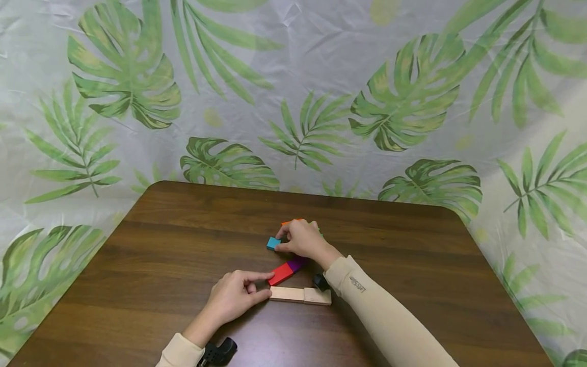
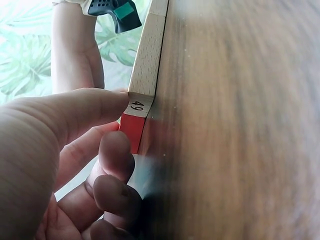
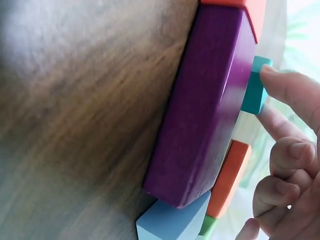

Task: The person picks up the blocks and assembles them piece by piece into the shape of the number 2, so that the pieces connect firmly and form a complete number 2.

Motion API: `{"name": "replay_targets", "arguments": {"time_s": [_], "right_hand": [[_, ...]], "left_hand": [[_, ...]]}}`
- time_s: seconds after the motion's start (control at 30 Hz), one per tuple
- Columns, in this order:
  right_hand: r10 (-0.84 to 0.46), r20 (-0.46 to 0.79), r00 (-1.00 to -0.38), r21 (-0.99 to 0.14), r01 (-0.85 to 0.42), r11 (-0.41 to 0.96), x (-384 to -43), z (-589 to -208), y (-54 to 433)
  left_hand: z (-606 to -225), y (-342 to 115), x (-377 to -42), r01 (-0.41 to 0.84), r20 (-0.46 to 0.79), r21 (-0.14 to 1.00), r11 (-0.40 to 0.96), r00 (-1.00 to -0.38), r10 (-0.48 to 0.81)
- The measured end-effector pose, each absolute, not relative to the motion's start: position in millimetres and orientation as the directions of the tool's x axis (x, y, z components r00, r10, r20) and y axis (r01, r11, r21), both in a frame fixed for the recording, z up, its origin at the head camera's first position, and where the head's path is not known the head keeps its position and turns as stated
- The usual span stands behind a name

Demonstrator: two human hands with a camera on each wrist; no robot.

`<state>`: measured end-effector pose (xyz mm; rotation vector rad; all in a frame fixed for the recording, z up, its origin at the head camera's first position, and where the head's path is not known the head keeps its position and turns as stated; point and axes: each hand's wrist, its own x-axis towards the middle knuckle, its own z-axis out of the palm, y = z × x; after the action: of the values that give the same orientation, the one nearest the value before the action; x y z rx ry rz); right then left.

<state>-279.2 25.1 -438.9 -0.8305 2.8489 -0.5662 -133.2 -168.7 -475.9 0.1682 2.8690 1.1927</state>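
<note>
My left hand reaches in from the left, its index fingertip at the near end of a red block. Its thumb touches the left end of a plain wooden block; the left wrist view shows that end face numbered 49. Beyond the red block, a purple block continues the slanted line. Further back, my right hand pinches a small teal-blue block between thumb and index finger. The remaining right fingers are curled in the right wrist view.
A second plain wooden block extends the front row rightward. Behind my right hand an orange block and a green block are partly hidden. A light blue block meets the purple one. A leaf-patterned cloth hangs behind the table.
</note>
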Motion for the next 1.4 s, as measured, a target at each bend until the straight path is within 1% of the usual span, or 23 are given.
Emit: {"name": "replay_targets", "arguments": {"time_s": [0.27,0.57,0.87,1.23,1.4], "right_hand": [[-0.483,-0.024,-0.875,-0.372,-0.441,0.817,-284.8,-435.6,22.9],[-0.443,-0.012,-0.897,-0.38,-0.405,0.831,-290.3,-439.9,22.6],[-0.436,0.004,-0.9,-0.34,-0.411,0.846,-292.6,-441.3,22.8],[-0.442,0.02,-0.897,-0.34,-0.422,0.841,-292.1,-441.6,21.2],[-0.44,0.016,-0.898,-0.361,-0.416,0.835,-290.8,-439.5,20.8]], "left_hand": [[-475.9,-170.2,-132.1,0.088,0.019,0.712,0.697,-0.994,0.106],[-474.8,-170.3,-132.9,0.096,0.017,0.703,0.705,-0.993,0.118],[-476.7,-171.0,-133.6,0.103,0.015,0.699,0.707,-0.991,0.13],[-474.8,-170.1,-133.2,0.103,0.01,0.707,0.699,-0.991,0.135],[-474.5,-169.8,-133.3,0.106,0.013,0.705,0.701,-0.99,0.137]]}}
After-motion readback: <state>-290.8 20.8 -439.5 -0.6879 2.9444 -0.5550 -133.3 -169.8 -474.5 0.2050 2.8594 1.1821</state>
